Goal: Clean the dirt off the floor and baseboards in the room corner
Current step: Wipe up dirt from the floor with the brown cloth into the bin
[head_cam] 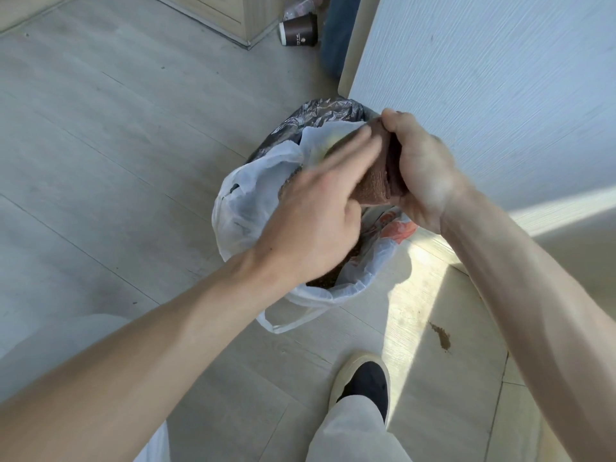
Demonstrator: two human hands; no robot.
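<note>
Folded brown cloth (376, 181), dirt smear (441, 338) on floor (100, 145)

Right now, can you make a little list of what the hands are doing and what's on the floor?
right hand: grips a folded brown cloth
left hand: flat fingers brush the cloth, blurred
below the cloth: white plastic bag in a bin, brown dirt inside
floor: brown dirt smear in the sunlit patch by the wall
far off: paper cup on its side
</note>
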